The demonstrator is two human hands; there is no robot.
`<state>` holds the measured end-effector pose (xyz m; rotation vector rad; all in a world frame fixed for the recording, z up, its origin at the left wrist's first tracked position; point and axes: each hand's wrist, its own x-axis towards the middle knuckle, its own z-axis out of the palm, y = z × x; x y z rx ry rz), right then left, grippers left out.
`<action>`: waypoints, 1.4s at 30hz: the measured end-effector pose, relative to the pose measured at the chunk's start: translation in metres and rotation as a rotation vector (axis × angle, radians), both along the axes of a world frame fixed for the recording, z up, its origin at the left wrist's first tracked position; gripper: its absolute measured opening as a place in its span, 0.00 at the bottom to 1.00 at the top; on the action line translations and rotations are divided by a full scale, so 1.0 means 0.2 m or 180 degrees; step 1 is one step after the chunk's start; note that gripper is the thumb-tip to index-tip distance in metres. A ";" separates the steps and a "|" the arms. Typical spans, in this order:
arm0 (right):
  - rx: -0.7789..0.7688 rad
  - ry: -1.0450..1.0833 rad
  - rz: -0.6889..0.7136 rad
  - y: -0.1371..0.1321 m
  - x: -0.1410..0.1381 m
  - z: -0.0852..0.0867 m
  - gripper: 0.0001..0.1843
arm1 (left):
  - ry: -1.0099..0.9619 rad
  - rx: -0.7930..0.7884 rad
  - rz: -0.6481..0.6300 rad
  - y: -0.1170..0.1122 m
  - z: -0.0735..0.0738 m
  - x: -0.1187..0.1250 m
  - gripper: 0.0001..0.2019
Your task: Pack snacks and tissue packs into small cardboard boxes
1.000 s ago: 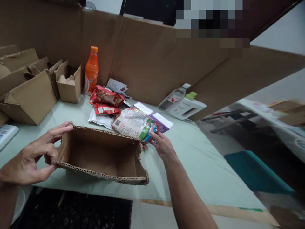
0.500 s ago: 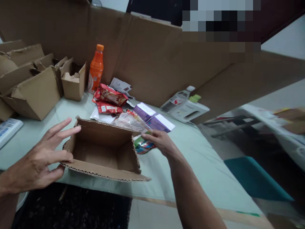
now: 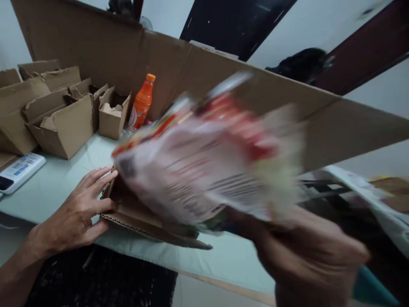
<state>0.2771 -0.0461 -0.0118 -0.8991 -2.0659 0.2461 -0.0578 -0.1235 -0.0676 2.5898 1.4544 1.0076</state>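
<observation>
Right hand lifts a blurred packet across an open cardboard box

A person's two bare hands are at work over a bench [image 3: 236, 260] covered in pale green cloth. The right hand [image 3: 308, 251], near me and blurred, is clamped on the lower right edge of a crumpled printed packet [image 3: 191, 175]. The packet is raised off the bench, its pale side showing lines of small text, with red areas along the top. I cannot tell whether the red and yellowish parts belong to this packet or to others held with it.

The packet hides most of an open cardboard box [image 3: 134, 213]; I cannot tell whether the two touch. The left hand [image 3: 76, 209] grips the box's left end, finger and thumb at the near edge, the other fingers stretched toward the far corner. The hands are well apart.

Behind, to the left, stand several open cardboard cartons [image 3: 72, 132] close together. At their right end is a narrow carton [image 3: 110, 123], and just beside it an upright orange bottle [image 3: 142, 104] with an orange cap. A white device [image 3: 24, 170] lies at the left. A tall cardboard screen [image 3: 96, 47] runs along the back, and a dark mat [image 3: 111, 277] shows below the bench's near edge.
</observation>
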 end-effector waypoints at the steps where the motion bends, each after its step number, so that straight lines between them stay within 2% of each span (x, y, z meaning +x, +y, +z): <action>1: 0.0104 -0.0413 0.0376 -0.01 -0.03 0.02 0.07 | -0.0026 -0.0045 0.0024 -0.01 -0.01 0.00 0.09; 2: 0.0202 -0.0721 0.0671 -0.01 -0.06 0.04 0.10 | -0.0054 -0.0100 0.0044 -0.02 -0.01 0.00 0.10; 4: 0.0214 -0.1197 0.0860 0.01 -0.12 0.07 0.14 | -0.0117 -0.0179 0.0072 -0.03 -0.02 0.00 0.11; 6: -0.0048 -0.1713 0.0840 0.05 -0.19 0.06 0.16 | -0.0155 -0.0189 0.0089 -0.03 -0.03 0.00 0.12; 11: -0.0944 -0.3332 0.0962 0.17 -0.42 -0.03 0.14 | -0.0058 0.0018 0.0124 -0.02 -0.04 -0.02 0.10; 14: -0.1133 -0.4125 0.0960 0.18 -0.51 -0.02 0.15 | -0.0026 0.0084 0.0012 -0.01 -0.05 -0.02 0.09; 16: -0.1150 -0.4265 0.0969 0.17 -0.54 0.00 0.15 | -0.0036 0.0073 -0.0019 -0.01 -0.05 -0.03 0.09; 20: -0.1208 -0.4265 0.0822 0.16 -0.56 0.00 0.17 | -0.0084 -0.0012 -0.0113 0.00 -0.06 -0.03 0.10; 22: -0.1166 -0.4108 0.0893 0.18 -0.53 0.00 0.15 | -0.0142 -0.0019 -0.0174 0.00 -0.06 -0.03 0.11; 25: -0.0780 -0.3122 0.1030 0.19 -0.40 0.04 0.14 | -0.0346 0.0104 -0.0217 0.00 -0.08 -0.04 0.14; 27: -0.0428 -0.2281 0.0719 0.17 -0.27 0.06 0.16 | -0.0540 0.0182 -0.0154 -0.01 -0.10 -0.04 0.19; 29: -0.0263 -0.1741 0.0265 0.15 -0.15 0.06 0.16 | -0.0723 0.0214 -0.0024 -0.01 -0.13 -0.05 0.27; 31: -0.0372 -0.1565 0.0007 0.13 -0.07 0.01 0.16 | -0.0840 0.0200 0.0095 -0.01 -0.14 -0.05 0.34; 32: -0.0519 -0.1575 0.0013 0.13 -0.06 -0.02 0.16 | -0.0867 0.0178 0.0147 0.00 -0.15 -0.05 0.36; 36: -0.1205 -0.1603 0.0422 0.15 -0.06 -0.12 0.22 | -0.0902 0.0082 0.0217 0.03 -0.16 -0.02 0.37; 38: -0.1394 -0.1521 0.0508 0.16 -0.06 -0.13 0.24 | -0.0893 0.0095 0.0165 0.05 -0.16 0.00 0.35; 42: -0.1496 -0.1494 0.0725 0.16 -0.03 -0.08 0.26 | -0.0770 0.0128 0.0214 0.07 -0.14 0.02 0.32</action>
